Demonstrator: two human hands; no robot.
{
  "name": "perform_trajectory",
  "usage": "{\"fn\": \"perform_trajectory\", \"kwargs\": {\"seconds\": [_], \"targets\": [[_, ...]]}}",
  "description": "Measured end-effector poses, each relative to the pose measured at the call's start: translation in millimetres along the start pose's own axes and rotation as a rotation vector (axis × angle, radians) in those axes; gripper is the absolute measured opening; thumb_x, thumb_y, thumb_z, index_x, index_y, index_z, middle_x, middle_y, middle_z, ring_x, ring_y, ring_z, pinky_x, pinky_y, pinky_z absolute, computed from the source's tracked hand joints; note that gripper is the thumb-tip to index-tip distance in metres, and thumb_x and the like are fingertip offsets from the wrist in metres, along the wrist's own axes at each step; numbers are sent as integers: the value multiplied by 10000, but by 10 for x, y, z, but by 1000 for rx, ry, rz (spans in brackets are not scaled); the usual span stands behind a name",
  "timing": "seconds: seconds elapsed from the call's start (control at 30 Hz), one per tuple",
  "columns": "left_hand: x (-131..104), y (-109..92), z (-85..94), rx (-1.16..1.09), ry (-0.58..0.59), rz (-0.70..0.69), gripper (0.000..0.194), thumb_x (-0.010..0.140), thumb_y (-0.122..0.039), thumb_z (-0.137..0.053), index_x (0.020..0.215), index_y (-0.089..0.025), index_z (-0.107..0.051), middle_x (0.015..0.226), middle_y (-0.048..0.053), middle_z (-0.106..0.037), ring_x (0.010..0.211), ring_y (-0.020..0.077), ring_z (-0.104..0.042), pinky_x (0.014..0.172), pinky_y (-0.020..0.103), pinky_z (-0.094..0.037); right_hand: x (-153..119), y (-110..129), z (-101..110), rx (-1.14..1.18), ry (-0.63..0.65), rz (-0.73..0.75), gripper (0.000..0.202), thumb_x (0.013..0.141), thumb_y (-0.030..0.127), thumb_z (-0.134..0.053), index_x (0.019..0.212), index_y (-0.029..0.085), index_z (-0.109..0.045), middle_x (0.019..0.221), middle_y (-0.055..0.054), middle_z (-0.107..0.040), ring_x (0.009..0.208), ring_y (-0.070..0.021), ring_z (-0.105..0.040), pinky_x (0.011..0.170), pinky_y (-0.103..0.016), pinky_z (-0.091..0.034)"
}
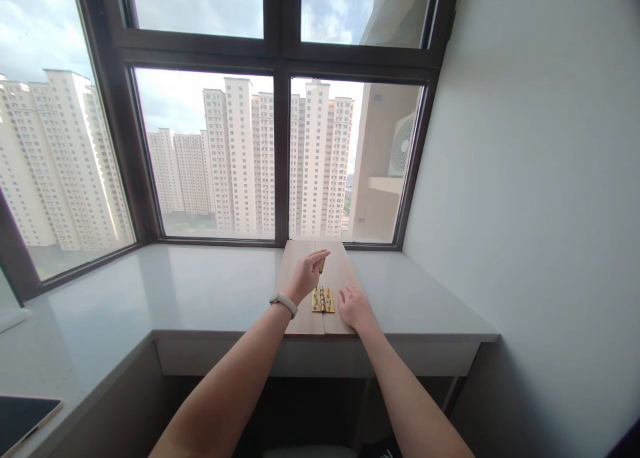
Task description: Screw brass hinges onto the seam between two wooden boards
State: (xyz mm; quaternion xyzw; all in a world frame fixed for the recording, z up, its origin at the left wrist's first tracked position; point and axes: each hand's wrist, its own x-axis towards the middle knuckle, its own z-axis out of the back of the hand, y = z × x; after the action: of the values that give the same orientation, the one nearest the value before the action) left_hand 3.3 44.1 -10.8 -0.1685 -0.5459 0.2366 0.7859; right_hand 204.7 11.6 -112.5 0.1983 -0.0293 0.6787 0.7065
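Gold-coloured hinge (323, 301) is set across wooden boards (301, 322), fastening unconfirmed; thin shaft (317, 282) is apparently pinched by left grip (306, 275), right grip (356, 306) spread.

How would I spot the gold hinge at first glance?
Below the window, pale boards lie on the white ledge. The hinge straddles their seam, beside the right hand. Unlike the gold bit by the left hand, it's plainly visible.

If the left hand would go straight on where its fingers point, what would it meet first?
Probably the window beyond the wooden boards; but the height of the left hand is unclear, so it may brush the boards first.
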Motion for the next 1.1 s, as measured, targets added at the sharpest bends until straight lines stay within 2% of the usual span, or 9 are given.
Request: {"fn": "perform_trajectory", "kwargs": {"seconds": [0.17,0.27,0.33,0.5,0.7,0.8,0.9,1.0,1.1], "targets": [[21,31,-36,-54,-19,45,318,1028,-243,-537,1272,-247,-740,1170,87,-743,1017,200,-721,932,407,-626,1,-9,-14,-6,-11,8,518,1057,440,-330,1407,206,-631,1540,-109,-546,1458,-264,-434,1226,-394,-257],[22,2,-20,-59,-19,43,304,997,-279,-607,1265,-245,-747,1137,91,-733,926,185,-726,887,385,-641,5,-13,-20,-1,-7,9,524,1058,440,-327,1421,204,-621,1552,-109,-535,1464,-262,-427,1231,-396,-249],[14,-26,-3,-41,-2,32,314,1006,-283,-595,1285,-254,-734,1187,91,-728,964,192,-726,897,387,-638,7,-14,-21,3,1,6,530,1059,443,-323,1433,204,-612,1562,-109,-524,1470,-263,-419,1234,-401,-241],[4,-39,4,-15,15,17,350,1048,-232,-494,1332,-246,-699,1379,91,-675,1287,249,-630,1073,453,-559,11,-14,-19,-6,6,3,516,1058,434,-330,1415,210,-627,1559,-106,-528,1473,-255,-416,1233,-396,-234],[27,-14,-22,-40,-41,31,289,1023,-246,-556,1244,-239,-742,1143,93,-736,994,204,-721,903,400,-643,9,-8,-20,-13,-8,-1,496,1056,413,-342,1411,223,-632,1543,-103,-546,1471,-251,-421,1227,-387,-246],[22,-41,-7,-22,-52,19,254,1001,-273,-606,1197,-240,-766,1105,87,-714,947,193,-716,875,388,-651,11,-11,-28,-16,-3,-5,506,1057,415,-336,1419,214,-626,1556,-111,-532,1480,-255,-412,1228,-395,-245],[7,-63,17,-12,-15,16,263,1014,-283,-589,1206,-247,-765,1188,91,-713,993,206,-716,886,394,-650,16,-18,-41,-18,0,-2,517,1059,425,-326,1431,213,-616,1566,-108,-521,1483,-255,-408,1230,-399,-245],[-5,-55,27,-16,8,9,315,1045,-250,-512,1260,-253,-742,1345,93,-683,1159,239,-689,971,418,-623,17,-20,-46,-21,-5,-1,514,1059,423,-330,1430,214,-618,1556,-106,-532,1478,-252,-414,1231,-394,-245],[-6,-30,18,-28,8,18,332,1050,-229,-494,1286,-243,-727,1337,92,-697,1224,247,-665,1029,441,-594,11,-15,-38,-18,-8,2,505,1060,419,-335,1421,217,-624,1541,-102,-547,1468,-249,-424,1229,-386,-244]]}}
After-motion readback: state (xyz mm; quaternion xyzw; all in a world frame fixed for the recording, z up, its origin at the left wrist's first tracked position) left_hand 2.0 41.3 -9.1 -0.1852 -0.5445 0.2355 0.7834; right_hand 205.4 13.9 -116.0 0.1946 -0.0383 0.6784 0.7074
